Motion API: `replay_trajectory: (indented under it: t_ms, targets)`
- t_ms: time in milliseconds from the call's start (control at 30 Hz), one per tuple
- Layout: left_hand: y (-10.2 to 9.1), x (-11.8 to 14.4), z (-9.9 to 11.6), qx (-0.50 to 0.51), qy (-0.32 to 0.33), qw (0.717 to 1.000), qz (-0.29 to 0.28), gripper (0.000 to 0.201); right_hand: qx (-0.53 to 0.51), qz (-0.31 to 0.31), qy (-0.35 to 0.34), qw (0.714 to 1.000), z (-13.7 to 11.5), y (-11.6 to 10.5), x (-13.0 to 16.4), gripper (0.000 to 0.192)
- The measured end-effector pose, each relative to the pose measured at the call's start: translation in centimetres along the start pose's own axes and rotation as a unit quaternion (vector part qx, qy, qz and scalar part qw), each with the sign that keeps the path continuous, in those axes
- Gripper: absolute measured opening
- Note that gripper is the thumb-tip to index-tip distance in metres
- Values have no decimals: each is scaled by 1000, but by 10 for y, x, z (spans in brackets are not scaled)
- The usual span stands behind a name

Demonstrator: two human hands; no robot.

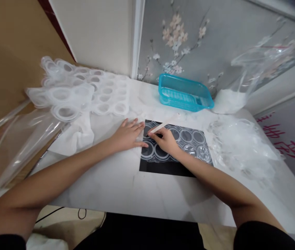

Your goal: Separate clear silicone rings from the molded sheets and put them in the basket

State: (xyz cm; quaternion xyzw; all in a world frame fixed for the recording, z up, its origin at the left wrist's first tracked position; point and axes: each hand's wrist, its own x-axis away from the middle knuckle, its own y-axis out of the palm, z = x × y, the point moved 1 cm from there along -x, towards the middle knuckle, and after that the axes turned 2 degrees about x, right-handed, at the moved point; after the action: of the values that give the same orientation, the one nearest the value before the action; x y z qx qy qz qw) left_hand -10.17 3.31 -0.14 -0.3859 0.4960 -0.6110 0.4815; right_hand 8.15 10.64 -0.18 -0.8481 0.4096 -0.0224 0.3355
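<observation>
In front of me a clear plastic sheet with rows of white rings [186, 136] lies over a black mat [163, 168]. My left hand [128, 134] rests flat with its fingers spread, thumb and fingertips touching the left edge of the sheet. Pinched in my right hand [166, 140] is a thin white stick [164, 124], held like a pen and slanting up to the right. Its lower tip is close to a ring at the sheet's upper left; whether it touches cannot be made out. My right hand and forearm cover part of the rings.
More ringed sheets [105, 92] are heaped at the back left, by a crumpled white cloth [78, 135]. A blue plastic basket [186, 92] stands at the back. To the right are a clear bag with white contents [230, 100] and a pile of clear plastic pieces [241, 149].
</observation>
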Motion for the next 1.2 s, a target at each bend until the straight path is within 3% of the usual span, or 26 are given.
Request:
replay_trajectory:
  t_ms: [167,233,267,333,400,433,500,567,633,733,833,900,1033,1100,1133,1200]
  targets:
    - [5,2,7,21,-17,1000,-1,104,173,-6,-141,975,-10,4,12,16]
    - [4,3,10,24,-14,1000,-10,106,242,-30,-184,952,-12,-3,4,20]
    - [3,2,10,26,-15,999,-17,108,263,-13,-184,947,-11,-10,-5,21]
    - [2,1,11,32,-22,999,-34,115,271,98,-138,948,-7,-33,-27,20]
    - [-1,-1,9,34,-27,998,-47,121,221,285,-56,931,0,-58,-40,23]
    - [-2,-3,9,33,-26,998,-50,122,188,324,-39,926,3,-67,-42,24]
    - [-4,-5,7,33,-24,998,-54,123,132,281,-32,950,6,-72,-31,24]
    - [-6,-6,8,39,-25,998,-52,124,92,183,-18,979,8,-64,-9,21]
    - [-7,-7,11,53,-28,997,-39,124,58,138,20,989,10,-52,15,21]
    - [-7,-6,23,42,7,999,19,104,16,147,56,987,13,-40,35,23]
    - [-7,-8,34,-1,67,992,106,64,-7,141,60,988,15,-38,36,23]
    - [-8,-12,32,5,62,986,152,44,-20,130,56,990,16,-39,34,24]
    - [-14,-20,11,74,-13,977,197,36,-59,120,58,989,17,-38,34,27]
    - [-18,-19,6,89,-16,968,233,38,-68,104,58,991,18,-37,34,27]
    - [-21,-16,8,89,5,964,249,36,-67,95,59,991,19,-36,34,28]
    - [-25,-9,19,72,106,961,247,29,-64,83,61,993,20,-36,34,28]
